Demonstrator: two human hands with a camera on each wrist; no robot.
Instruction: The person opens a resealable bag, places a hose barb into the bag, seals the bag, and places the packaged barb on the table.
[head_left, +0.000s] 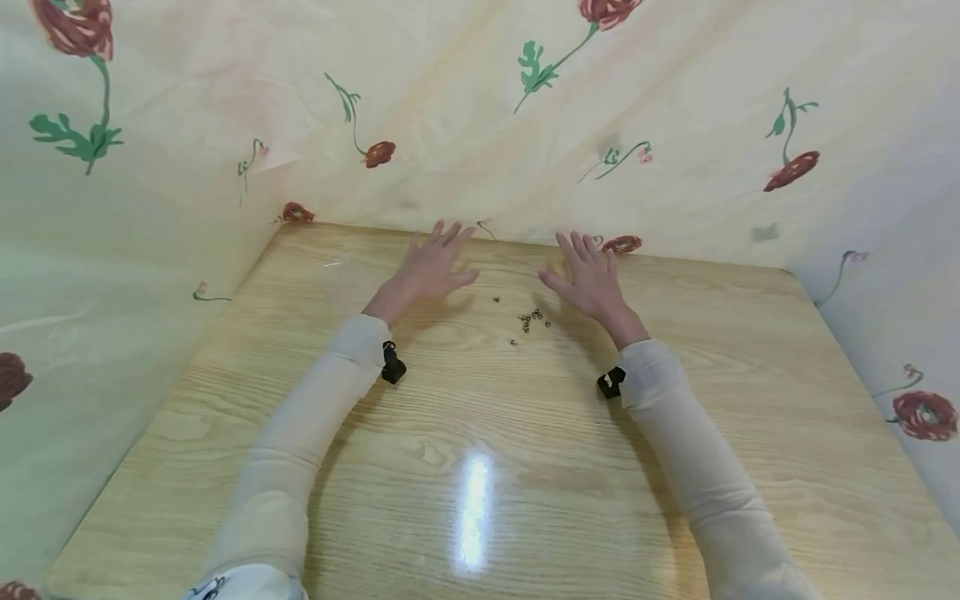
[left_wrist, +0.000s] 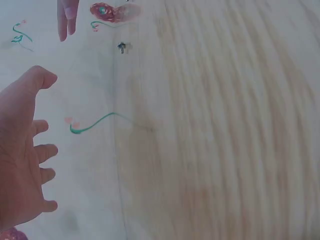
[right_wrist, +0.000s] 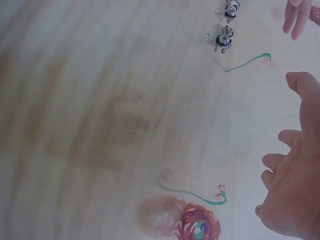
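My left hand (head_left: 431, 267) is held over the far part of the wooden table with its fingers spread and straight. Facing it from the right, my right hand (head_left: 592, 283) has its fingers spread too, and its palm holds nothing. Several small metal pieces (head_left: 527, 322) lie scattered on the table between the hands, nearest the right one. In the right wrist view, a shiny silver-and-dark piece (right_wrist: 224, 38) stands out, but its exact kind is too small to tell. The left wrist view shows one small dark piece (left_wrist: 122, 47) beyond the left thumb.
The light wood-grain table (head_left: 465, 417) meets a flower-patterned cloth (head_left: 465, 108) at the back and sides. Something faint and clear, like thin plastic (head_left: 343, 279), lies left of the left hand. Black wrist mounts (head_left: 392, 364) sit at both cuffs.
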